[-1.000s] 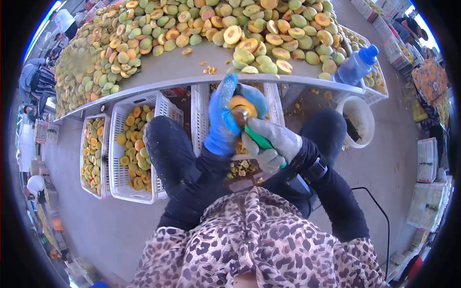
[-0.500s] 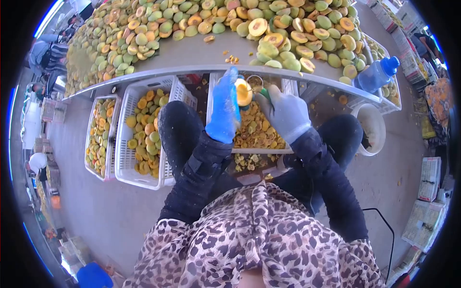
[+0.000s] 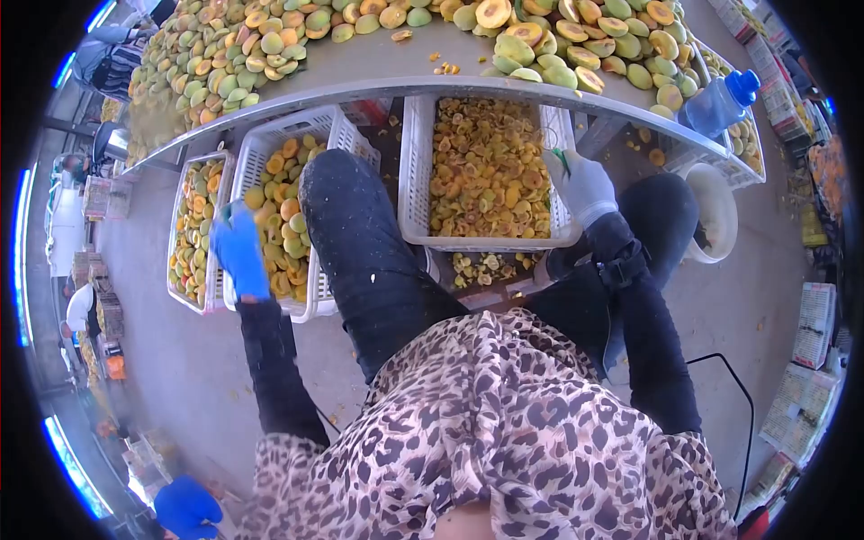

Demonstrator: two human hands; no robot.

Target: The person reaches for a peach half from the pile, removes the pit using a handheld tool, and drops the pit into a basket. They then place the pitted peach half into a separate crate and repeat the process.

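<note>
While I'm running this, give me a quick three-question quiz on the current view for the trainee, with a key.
1. Multiple choice: what does the right hand hold?
A) a blue bottle
B) a green-handled tool
C) a fruit half

2. True or false: the white bucket stands to the right of the crate of fruit scraps.

3. Fill in: the left hand wears a glove coloured ___.

Key:
1. B
2. True
3. Blue
</note>
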